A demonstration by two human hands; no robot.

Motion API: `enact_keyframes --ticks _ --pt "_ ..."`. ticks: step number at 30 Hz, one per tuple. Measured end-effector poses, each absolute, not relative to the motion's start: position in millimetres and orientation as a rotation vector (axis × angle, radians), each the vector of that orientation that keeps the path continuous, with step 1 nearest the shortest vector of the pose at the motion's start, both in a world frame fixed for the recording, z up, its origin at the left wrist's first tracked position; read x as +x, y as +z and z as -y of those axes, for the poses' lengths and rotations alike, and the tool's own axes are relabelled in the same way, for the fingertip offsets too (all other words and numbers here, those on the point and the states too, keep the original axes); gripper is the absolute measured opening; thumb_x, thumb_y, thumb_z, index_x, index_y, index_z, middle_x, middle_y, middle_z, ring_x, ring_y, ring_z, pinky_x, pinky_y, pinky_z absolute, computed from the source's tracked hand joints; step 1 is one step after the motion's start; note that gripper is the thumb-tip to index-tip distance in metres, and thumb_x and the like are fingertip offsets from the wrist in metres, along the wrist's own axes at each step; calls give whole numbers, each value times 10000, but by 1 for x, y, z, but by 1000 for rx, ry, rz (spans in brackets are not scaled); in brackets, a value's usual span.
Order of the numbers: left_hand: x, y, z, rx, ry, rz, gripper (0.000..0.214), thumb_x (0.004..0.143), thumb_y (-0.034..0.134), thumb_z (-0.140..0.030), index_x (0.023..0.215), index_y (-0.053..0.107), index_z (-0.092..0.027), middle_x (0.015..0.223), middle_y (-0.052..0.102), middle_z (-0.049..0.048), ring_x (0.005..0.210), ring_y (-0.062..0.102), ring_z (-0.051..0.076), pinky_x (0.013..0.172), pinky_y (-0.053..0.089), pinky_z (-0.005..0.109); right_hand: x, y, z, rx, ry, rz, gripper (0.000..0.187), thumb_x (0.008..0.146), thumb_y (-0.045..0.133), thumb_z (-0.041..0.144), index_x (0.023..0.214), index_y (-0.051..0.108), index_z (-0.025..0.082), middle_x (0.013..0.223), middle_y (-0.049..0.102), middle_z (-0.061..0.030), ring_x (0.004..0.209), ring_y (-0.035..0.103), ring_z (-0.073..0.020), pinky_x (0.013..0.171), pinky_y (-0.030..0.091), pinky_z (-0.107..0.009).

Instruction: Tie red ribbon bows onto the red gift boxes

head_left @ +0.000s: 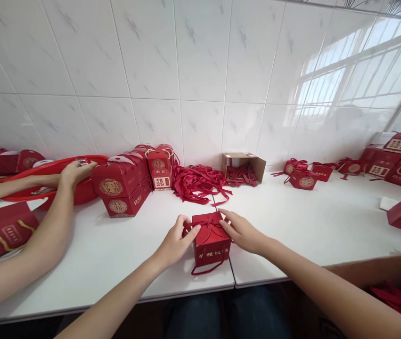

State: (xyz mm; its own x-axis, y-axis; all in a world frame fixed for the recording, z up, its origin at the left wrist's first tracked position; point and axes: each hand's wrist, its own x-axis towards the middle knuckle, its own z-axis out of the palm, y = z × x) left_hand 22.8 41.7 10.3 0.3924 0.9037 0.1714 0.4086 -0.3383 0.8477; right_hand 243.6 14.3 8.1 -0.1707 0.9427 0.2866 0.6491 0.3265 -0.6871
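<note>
A small red gift box [211, 252] stands near the front edge of the table, gold characters on its front and a red cord handle hanging down. Across its folded top runs a red ribbon [208, 223], knotted in the middle. My left hand [179, 239] pinches the ribbon at the left side of the lid, thumb resting on the top. On the opposite side, my right hand [241, 230] has thumb and fingers closed on the ribbon at the lid's right edge. The ribbon's ends are partly hidden by my fingers.
Loose red ribbons [200, 181] lie behind the box, beside an open cardboard box [262, 168] of ribbons. Stacked red boxes [122, 186] stand left; tied boxes [302, 179] stand right. A co-worker's arm [53, 221] reaches over a red basin [90, 188]. Another hand shows far right.
</note>
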Motion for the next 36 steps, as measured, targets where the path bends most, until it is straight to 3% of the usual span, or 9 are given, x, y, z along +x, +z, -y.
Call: enact_keyframes --ticks 4,6,10,15,18,21,26,31,36 --pt "18 9 -44 1763 760 -1152 338 818 457 -552 834 436 -215 578 401 -76 468 352 92 467 294 213 241 9 -15 -1485 892 1541 439 821 538 489 1152 469 209 584 501 67 493 497 -125 460 363 -238" --pt "9 13 -49 1734 767 -1194 363 807 451 -569 851 463 -209 549 378 -78 460 341 93 447 246 204 246 14 -15 -1443 952 1494 383 777 605 463 1030 453 218 492 388 118 443 433 -102 417 277 -199" --pt "-4 27 -63 1694 547 -1229 368 746 516 -535 872 516 -189 523 451 -62 396 260 70 422 142 205 253 24 -17 -1257 1105 1497 340 756 633 443 880 396 233 506 439 111 498 507 -111 435 305 -186" --pt "-9 44 -70 1634 48 -953 270 646 695 -377 739 608 -139 595 515 -20 415 227 36 445 82 227 267 38 -13 -1149 1326 1476 334 721 671 443 762 439 206 572 404 99 453 340 -49 422 237 -181" --pt "-8 46 -72 1601 33 -813 328 708 667 -450 734 657 -123 558 489 -18 398 202 33 438 60 241 278 46 -8 -1160 1136 1796 244 735 652 331 608 531 162 728 506 13 559 428 -70 495 341 -217" --pt "-1 46 -69 1538 180 -775 456 776 578 -548 874 692 -117 577 477 -23 380 181 21 427 57 244 282 44 -7 -1308 564 2052 133 708 631 189 579 648 159 919 549 -40 621 490 -89 592 414 -261" --pt "17 50 -50 1475 495 -826 540 800 549 -561 1126 651 -143 649 430 -35 435 186 29 439 103 233 267 27 -12 -1435 -207 1904 257 831 565 227 623 703 164 784 537 -48 561 476 -100 591 420 -279" --pt "38 46 -33 1633 950 -1012 464 805 548 -518 1100 685 -187 702 472 -6 561 350 88 519 296 223 245 27 -18 -1097 -226 1668 194 837 587 264 699 701 188 744 510 -36 623 496 -125 556 422 -254" --pt "53 31 -35 1895 1297 -1139 273 787 568 -332 969 725 -202 797 472 10 662 469 122 609 414 245 227 32 -21 -972 -118 1566 196 829 541 179 726 706 202 756 533 -32 593 480 -111 531 416 -247"
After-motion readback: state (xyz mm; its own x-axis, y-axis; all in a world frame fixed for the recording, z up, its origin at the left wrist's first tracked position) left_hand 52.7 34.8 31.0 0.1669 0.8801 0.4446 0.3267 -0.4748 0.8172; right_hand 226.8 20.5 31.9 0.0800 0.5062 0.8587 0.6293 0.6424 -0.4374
